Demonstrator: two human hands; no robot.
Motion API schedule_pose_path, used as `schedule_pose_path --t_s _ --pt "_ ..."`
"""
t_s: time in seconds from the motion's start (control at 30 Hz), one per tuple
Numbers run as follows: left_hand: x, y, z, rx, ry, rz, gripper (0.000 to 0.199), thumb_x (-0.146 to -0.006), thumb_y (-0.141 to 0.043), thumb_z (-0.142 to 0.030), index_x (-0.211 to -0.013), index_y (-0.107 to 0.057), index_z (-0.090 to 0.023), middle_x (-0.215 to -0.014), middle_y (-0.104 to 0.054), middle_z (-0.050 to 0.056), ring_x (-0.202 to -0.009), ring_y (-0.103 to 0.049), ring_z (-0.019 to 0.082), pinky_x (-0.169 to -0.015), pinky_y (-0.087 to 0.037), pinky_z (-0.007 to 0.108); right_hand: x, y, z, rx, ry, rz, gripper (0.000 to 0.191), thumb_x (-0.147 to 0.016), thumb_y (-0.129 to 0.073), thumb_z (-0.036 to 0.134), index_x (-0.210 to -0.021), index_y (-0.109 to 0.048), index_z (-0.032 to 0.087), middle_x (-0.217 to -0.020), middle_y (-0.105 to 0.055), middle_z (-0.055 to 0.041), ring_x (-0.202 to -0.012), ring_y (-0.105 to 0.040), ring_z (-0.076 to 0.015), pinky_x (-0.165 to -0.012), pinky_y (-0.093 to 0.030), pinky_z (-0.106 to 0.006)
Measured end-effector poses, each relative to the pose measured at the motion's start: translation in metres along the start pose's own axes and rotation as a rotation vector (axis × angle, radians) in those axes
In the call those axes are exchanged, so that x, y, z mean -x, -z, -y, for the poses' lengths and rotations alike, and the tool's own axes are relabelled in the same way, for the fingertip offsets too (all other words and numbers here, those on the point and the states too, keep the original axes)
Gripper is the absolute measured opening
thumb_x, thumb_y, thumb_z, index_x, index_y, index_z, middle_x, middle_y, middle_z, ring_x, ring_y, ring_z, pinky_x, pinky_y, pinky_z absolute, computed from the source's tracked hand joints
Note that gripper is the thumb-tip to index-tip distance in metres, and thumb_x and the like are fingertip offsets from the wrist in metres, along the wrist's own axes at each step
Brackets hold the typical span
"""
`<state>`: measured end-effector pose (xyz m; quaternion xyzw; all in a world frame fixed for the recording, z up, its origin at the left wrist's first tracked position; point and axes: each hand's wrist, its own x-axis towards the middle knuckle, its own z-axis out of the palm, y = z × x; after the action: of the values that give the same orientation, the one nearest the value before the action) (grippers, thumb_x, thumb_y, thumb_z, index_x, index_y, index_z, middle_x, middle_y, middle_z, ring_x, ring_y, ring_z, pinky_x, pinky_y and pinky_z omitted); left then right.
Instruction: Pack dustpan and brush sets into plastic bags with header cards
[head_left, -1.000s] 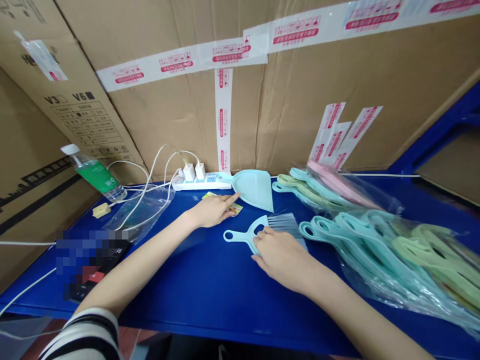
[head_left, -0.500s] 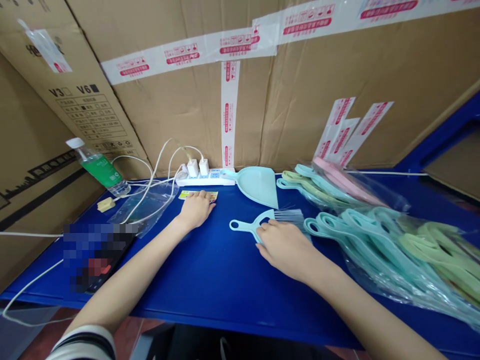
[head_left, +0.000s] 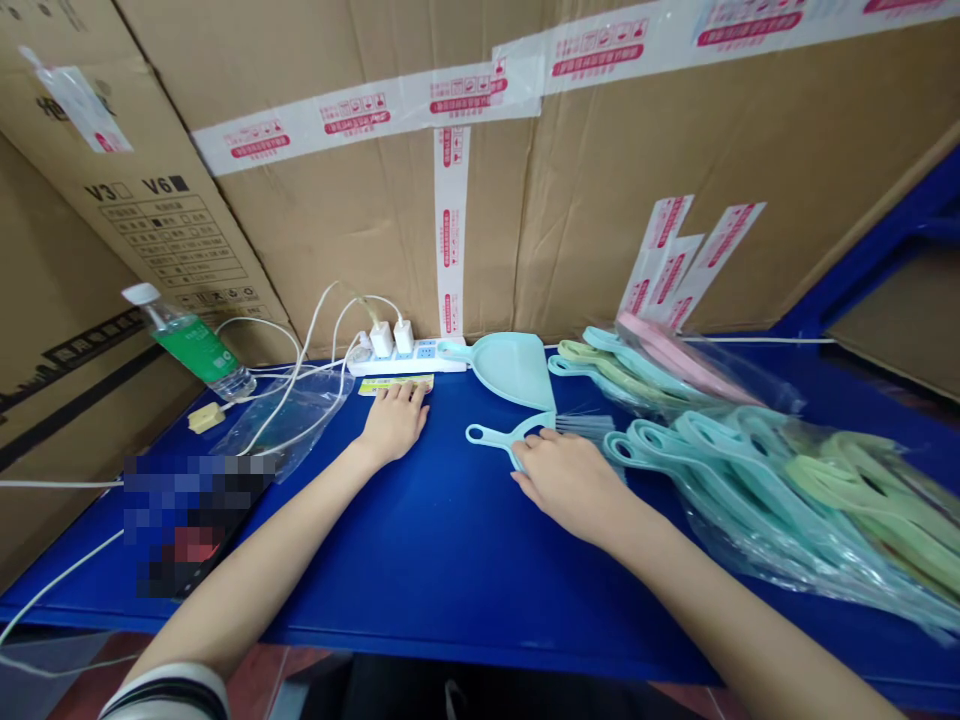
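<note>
My left hand (head_left: 395,421) lies palm down on the blue table, fingers stretched out at the near edge of a yellow printed card (head_left: 375,384). It is open and holds nothing that shows. My right hand (head_left: 562,475) is closed over the head of a light-blue hand brush (head_left: 491,437), hiding part of it. The brush's looped handle points left and its clear bristles stick out to the right. Just behind it lies a matching light-blue dustpan (head_left: 511,368), its handle over the end of the power strip.
A white power strip (head_left: 416,362) with chargers and cables stands at the back. To the left are a green-labelled bottle (head_left: 196,345), a clear bag (head_left: 300,425) and a blurred dark object (head_left: 199,530). Bagged brushes and dustpans (head_left: 750,490) fill the right. Cardboard (head_left: 360,220) walls the back.
The brush has shifted slightly back and to the right under my right hand. My left hand has drawn a little nearer from the card, uncovering more of it. The camera view has shifted slightly.
</note>
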<state>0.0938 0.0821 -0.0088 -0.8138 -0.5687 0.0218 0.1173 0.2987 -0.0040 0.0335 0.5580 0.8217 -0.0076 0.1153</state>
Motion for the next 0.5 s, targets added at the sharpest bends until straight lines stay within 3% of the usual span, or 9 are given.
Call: schedule_pose_path --t_s 0.27,0.33,0.4,0.5 --pt "0.002 -0.001 0.001 -0.01 -0.023 -0.047 0.042 -0.099 -0.037 -0.026 -0.136 -0.053 -0.013 -0.133 -0.061 0.017 -0.12 -0.059 0.029 -0.099 -0.045 0.042 0.007 0.006 -0.005 -0.011 0.044 -0.016 0.021 -0.095 -0.054 0.021 -0.105 -0.07 0.012 -0.104 -0.075 -0.014 -0.105 -0.067 -0.0287 -0.083 -0.052 -0.036" --pt "0.002 -0.001 0.001 -0.018 -0.022 -0.055 0.042 -0.098 -0.038 -0.025 -0.136 -0.054 -0.014 -0.133 -0.061 0.017 -0.119 -0.06 0.029 -0.099 -0.046 0.041 0.015 0.007 -0.009 -0.022 0.04 -0.071 0.02 -0.095 -0.052 0.021 -0.102 -0.069 0.014 -0.102 -0.075 -0.0125 -0.101 -0.068 -0.0278 -0.082 -0.052 -0.036" --pt "0.002 -0.001 0.001 -0.026 -0.023 -0.063 0.041 -0.098 -0.039 -0.024 -0.135 -0.054 -0.015 -0.133 -0.062 0.016 -0.118 -0.06 0.028 -0.099 -0.046 0.041 0.032 0.003 -0.018 -0.066 0.04 -0.241 0.02 -0.096 -0.049 0.022 -0.098 -0.069 0.017 -0.098 -0.075 -0.0101 -0.096 -0.069 -0.0263 -0.079 -0.052 -0.036" --pt "0.003 0.0 0.001 -0.035 -0.028 -0.071 0.041 -0.098 -0.039 -0.023 -0.134 -0.055 -0.015 -0.132 -0.063 0.016 -0.118 -0.061 0.028 -0.1 -0.046 0.041 0.073 -0.015 -0.049 -0.173 0.029 -0.716 0.032 -0.1 -0.037 0.032 -0.096 -0.067 0.023 -0.093 -0.075 -0.0075 -0.083 -0.071 -0.0223 -0.072 -0.054 -0.034"
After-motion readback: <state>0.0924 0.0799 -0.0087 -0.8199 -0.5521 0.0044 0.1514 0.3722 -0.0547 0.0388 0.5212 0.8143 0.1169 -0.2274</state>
